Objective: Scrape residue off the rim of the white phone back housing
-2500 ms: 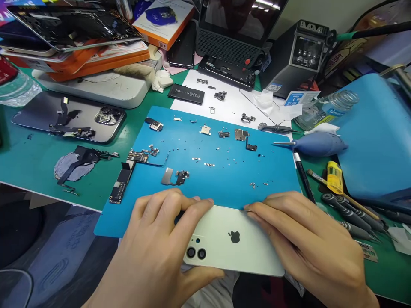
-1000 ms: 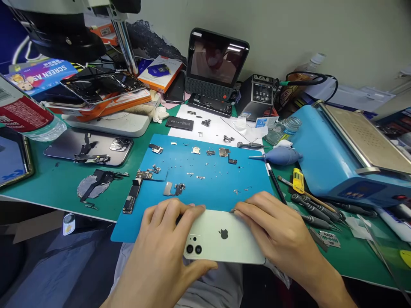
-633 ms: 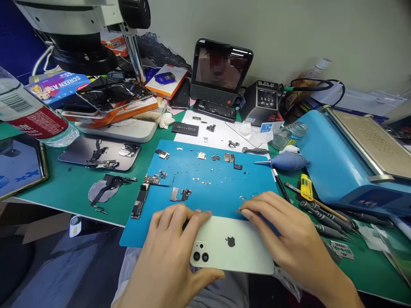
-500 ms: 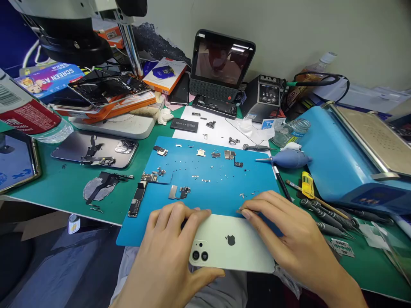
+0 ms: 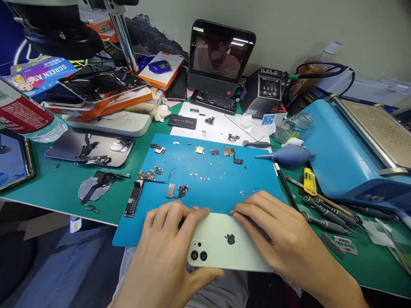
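At the left, a bottle (image 5: 27, 113) with a red label is standing behind a gray phone (image 5: 96, 149), which is lying on the green table (image 5: 64, 188) with a dark ribbon part resting on it. Farther right, a circuit board (image 5: 133, 200) is lying at the left edge of a blue mat (image 5: 208, 196) strewn with small metal parts. On the near side, the left hand (image 5: 168, 244) is gripping the left end of a pale green phone (image 5: 218, 244): its thumb is standing wide of its fingers, following the near edge, while the forefinger tip is touching the far edge and the others are bending close together. The pale green phone is staying back side up between both hands, by the mat's near edge. To its right, the right hand (image 5: 278, 231) is pinching a thin piece (image 5: 231, 212) between thumb and forefinger at the phone's far edge; I cannot tell how deep that piece is sitting. Its other fingers are pressing together. Right of the mat, a blue blower (image 5: 290, 155) and several screwdrivers (image 5: 330, 223) are lying.
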